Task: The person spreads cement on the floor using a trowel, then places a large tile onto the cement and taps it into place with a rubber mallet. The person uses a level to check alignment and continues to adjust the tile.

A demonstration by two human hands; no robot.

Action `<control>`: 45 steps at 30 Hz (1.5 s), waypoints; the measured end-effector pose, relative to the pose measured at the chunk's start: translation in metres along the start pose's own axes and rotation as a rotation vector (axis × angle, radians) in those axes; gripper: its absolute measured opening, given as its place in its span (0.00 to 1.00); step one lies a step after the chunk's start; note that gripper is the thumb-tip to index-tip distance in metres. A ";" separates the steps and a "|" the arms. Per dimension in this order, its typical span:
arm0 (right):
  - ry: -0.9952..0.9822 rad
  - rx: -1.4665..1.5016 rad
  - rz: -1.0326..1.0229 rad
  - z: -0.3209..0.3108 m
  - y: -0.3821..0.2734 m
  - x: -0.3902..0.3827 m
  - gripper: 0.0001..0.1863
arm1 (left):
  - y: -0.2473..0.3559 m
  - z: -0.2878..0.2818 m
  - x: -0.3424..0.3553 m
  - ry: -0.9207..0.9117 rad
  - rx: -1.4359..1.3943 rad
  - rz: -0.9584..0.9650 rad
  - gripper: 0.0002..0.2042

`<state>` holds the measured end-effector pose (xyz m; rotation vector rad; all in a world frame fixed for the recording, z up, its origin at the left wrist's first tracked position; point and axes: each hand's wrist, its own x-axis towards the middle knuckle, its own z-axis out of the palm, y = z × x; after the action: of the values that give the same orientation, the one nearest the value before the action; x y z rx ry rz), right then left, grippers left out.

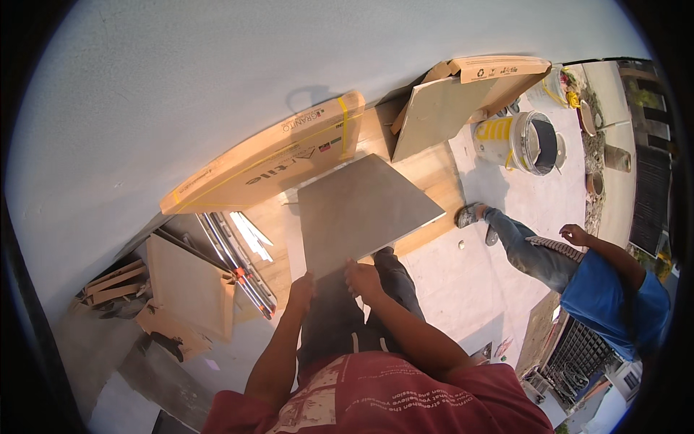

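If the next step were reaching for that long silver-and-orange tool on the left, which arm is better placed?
Probably the left: its grip is nearer the silver-and-orange tool. The right grip is farther over and would likely have to cross past it. Both are at the grey tile.

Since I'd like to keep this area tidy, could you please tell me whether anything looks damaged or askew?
The cardboard at lower left looks torn, with an uneven edge, unlike the neat carton against the wall. The held tile looks undamaged.
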<state>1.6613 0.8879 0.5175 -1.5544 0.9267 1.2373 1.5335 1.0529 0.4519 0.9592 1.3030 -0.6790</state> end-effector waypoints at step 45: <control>0.361 0.462 0.214 -0.259 0.159 0.086 0.33 | 0.169 0.180 0.288 0.626 1.959 0.650 0.24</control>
<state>1.6065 0.5920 0.4226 -1.3443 1.5256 0.8091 1.8150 1.0028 0.2024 3.1537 0.2819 -1.0774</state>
